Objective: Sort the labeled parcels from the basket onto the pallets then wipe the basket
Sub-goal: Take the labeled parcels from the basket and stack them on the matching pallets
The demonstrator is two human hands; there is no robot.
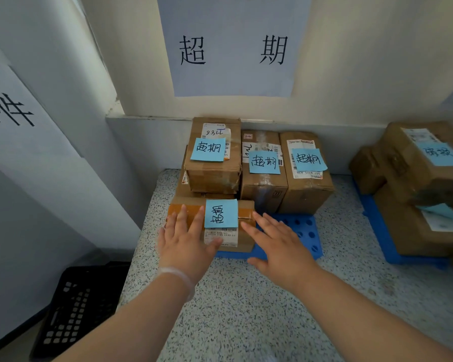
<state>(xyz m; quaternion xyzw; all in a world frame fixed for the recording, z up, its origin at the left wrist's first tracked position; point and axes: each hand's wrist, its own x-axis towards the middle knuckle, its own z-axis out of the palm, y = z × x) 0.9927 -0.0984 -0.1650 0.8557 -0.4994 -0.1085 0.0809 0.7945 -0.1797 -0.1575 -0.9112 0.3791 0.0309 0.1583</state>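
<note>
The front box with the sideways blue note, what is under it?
A blue pallet sticks out beneath the front box, to its right. The box and the left hand cover whatever lies directly under it.

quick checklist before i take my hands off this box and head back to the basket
1. the front box sits on the blue pallet: ok
2. its blue note matches the wall sign: ok
3. the left hand lies flat on the box, fingers straight, no grip: ok
4. the right hand is open at the box's right end: ok
5. parcels left in the basket: cannot tell, its inside is hidden
</note>
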